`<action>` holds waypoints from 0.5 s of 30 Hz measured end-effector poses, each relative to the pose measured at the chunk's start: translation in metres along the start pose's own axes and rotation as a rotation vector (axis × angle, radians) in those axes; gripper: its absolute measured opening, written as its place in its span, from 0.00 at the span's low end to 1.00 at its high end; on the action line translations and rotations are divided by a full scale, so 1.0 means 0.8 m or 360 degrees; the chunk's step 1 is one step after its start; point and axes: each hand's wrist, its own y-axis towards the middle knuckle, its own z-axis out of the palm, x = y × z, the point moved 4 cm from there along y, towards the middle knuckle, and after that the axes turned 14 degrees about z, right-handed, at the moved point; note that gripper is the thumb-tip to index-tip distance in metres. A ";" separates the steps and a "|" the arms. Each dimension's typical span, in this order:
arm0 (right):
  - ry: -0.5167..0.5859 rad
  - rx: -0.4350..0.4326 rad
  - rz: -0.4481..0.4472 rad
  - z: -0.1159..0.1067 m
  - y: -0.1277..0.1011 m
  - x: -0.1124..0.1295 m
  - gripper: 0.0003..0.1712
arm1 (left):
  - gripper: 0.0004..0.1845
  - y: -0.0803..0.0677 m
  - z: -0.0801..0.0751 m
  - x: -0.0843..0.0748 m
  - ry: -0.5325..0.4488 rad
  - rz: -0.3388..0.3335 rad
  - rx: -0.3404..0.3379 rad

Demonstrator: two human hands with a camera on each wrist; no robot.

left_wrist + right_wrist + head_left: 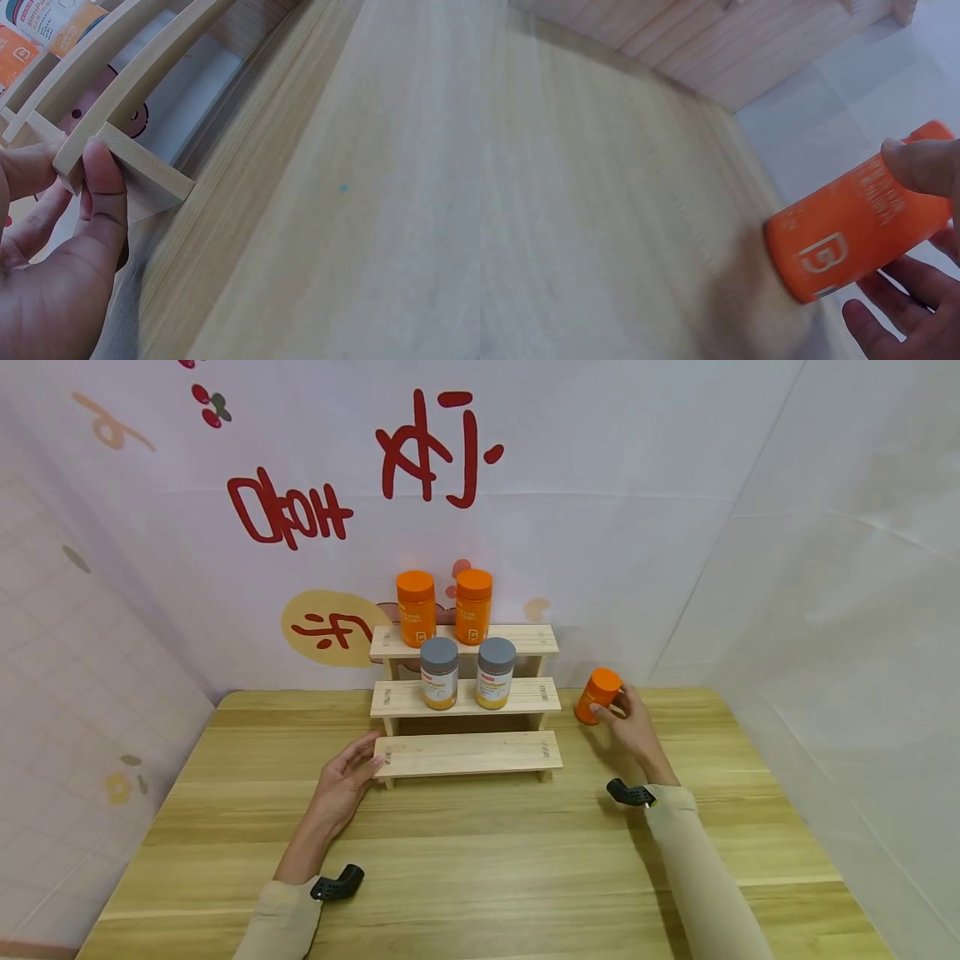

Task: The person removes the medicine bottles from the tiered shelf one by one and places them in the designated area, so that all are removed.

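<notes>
A three-step wooden shelf stands at the back middle of the table. My left hand is at the left end of its lowest step. In the left wrist view the thumb and fingers pinch that end of the shelf. Right of the shelf, my right hand grips a tilted orange bottle just above the table. In the right wrist view the thumb lies on the bottle, with the fingers beneath it.
Two orange bottles stand on the top step and two grey-lidded bottles on the middle step. White walls close in the wooden table at the back and the right.
</notes>
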 end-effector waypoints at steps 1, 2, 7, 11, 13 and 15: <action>-0.0002 0.0001 -0.0002 -0.002 -0.001 0.002 0.43 | 0.33 0.000 0.000 0.000 0.0002 -0.0001 -0.0003; -0.0007 -0.0003 -0.0004 -0.003 -0.001 0.004 0.44 | 0.32 0.000 0.000 0.000 0.0003 -0.0001 -0.0004; -0.0029 -0.0047 0.0002 -0.011 0.004 0.001 0.47 | 0.32 0.000 0.000 0.001 -0.0015 -0.0003 -0.0009; -0.0060 -0.0100 0.0002 -0.018 0.011 -0.008 0.48 | 0.33 0.000 0.001 0.001 -0.0031 -0.0009 -0.0022; -0.0069 -0.0121 -0.0011 -0.021 0.012 -0.009 0.49 | 0.33 0.000 0.001 0.001 -0.0030 -0.0010 -0.0026; -0.0064 -0.0132 -0.0030 -0.023 0.011 -0.007 0.50 | 0.33 0.000 0.001 0.000 -0.0027 -0.0007 -0.0023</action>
